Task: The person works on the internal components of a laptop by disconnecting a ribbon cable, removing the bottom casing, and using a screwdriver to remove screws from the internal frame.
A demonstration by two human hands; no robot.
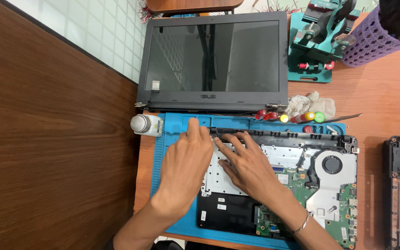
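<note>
Resting flat on the silver metal plate (218, 178) of an opened laptop base (278, 185), the left hand (186, 162) is seen with fingers together, its index fingertip reaching the blue work mat (174, 139); nothing is gripped. The right hand (248, 164) is spread beside it, fingers splayed and pressed on the same plate, holding nothing. A green circuit board (302, 203) and round fan (332, 164) are exposed to the right. Farther off, a small white bottle (146, 125) and the detached dark screen (214, 60) are laid.
</note>
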